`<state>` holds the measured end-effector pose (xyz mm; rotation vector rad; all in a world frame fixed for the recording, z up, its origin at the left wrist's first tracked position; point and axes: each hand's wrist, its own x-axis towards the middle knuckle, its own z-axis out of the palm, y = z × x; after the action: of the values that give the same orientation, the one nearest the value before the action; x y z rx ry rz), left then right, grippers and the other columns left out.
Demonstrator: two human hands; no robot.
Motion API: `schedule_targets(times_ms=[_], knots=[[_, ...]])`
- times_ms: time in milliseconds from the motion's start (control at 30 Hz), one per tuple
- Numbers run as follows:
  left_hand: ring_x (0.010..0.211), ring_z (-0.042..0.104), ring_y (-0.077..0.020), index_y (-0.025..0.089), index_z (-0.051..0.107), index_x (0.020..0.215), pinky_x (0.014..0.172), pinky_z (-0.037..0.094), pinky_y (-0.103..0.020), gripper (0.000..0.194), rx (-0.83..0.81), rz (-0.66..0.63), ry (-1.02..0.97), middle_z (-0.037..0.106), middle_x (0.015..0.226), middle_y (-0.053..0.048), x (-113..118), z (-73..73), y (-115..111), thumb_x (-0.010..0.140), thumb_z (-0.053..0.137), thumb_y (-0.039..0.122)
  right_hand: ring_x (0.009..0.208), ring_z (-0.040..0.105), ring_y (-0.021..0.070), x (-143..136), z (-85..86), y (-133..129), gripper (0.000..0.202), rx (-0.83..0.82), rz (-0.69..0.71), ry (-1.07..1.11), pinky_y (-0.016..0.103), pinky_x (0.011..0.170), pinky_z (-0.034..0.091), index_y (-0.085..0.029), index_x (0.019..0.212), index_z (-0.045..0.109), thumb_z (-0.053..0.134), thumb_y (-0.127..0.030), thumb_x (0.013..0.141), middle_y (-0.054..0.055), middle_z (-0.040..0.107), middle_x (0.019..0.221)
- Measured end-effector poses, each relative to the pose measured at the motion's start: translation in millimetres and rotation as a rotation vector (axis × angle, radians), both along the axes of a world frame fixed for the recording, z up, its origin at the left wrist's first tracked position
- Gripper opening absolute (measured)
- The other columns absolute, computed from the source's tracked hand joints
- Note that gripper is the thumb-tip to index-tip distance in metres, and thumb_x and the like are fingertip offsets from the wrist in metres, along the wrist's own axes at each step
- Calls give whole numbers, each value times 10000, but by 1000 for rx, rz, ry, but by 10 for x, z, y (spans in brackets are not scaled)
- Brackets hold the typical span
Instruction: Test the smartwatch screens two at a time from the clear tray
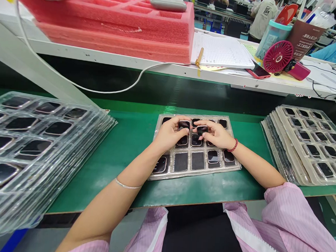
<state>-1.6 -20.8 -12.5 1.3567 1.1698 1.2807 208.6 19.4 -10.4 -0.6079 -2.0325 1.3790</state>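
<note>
A clear plastic tray [191,175] lies on the green work surface in front of me, with dark rounded-square pieces in several of its pockets. Two pockets of the front row, near the middle, show no shiny piece. My left hand [170,133] is over the tray's back left part, thumb and fingers closed round a dark glossy piece [184,125]. Close to its right, my right hand [217,135] pinches another dark piece [202,130] between thumb and fingers. Both held pieces are raised above the pockets and appear slightly apart.
Stacked filled trays stand at the left [37,140] and right [313,145]. A white shelf [223,74] crosses behind, bearing red foam [119,30], papers [222,51], a pink fan [278,57] and a phone. A white cable [112,92] hangs below it. A person [264,17] is farther back.
</note>
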Motion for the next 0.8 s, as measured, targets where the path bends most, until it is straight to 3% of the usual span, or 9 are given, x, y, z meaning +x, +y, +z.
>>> schedule_targets(times_ms=[100, 300, 500, 667, 800], knots=[[864, 684, -211, 177, 643, 1028, 816, 543, -348, 378, -3, -15, -20, 716, 906, -40, 5, 10, -10, 663, 727, 227, 783, 711, 149, 9, -12, 15, 430, -26, -25, -25, 253, 638, 603, -151, 1286, 552, 492, -169, 861, 128, 670, 1188], [924, 688, -237, 173, 633, 1027, 813, 546, -355, 374, 6, -27, -31, 711, 963, -58, 12, 13, -23, 667, 719, 221, 912, 703, 183, 5, -11, 11, 445, 38, -2, 30, 304, 755, 618, -154, 1274, 553, 522, -159, 830, 133, 644, 1233], [988, 677, -236, 186, 624, 1060, 919, 517, -372, 418, 8, -29, -12, 710, 999, -51, 10, 31, -28, 658, 739, 196, 812, 709, 151, 12, -25, 23, 392, -6, -22, -4, 260, 675, 608, -149, 1275, 546, 478, -178, 891, 131, 665, 1193], [890, 683, -229, 171, 629, 1038, 831, 545, -371, 374, 12, -33, -36, 713, 928, -52, 3, 6, -13, 680, 723, 232, 924, 715, 176, 29, -31, 29, 450, 79, 9, -6, 308, 800, 608, -155, 1314, 517, 490, -145, 864, 143, 632, 1266], [947, 681, -227, 175, 623, 1070, 876, 531, -366, 424, 7, -21, -24, 709, 971, -48, -1, -5, -6, 655, 707, 185, 886, 724, 171, 30, -75, 55, 448, 97, 24, -35, 297, 736, 617, -149, 1342, 484, 427, -144, 898, 156, 634, 1265]])
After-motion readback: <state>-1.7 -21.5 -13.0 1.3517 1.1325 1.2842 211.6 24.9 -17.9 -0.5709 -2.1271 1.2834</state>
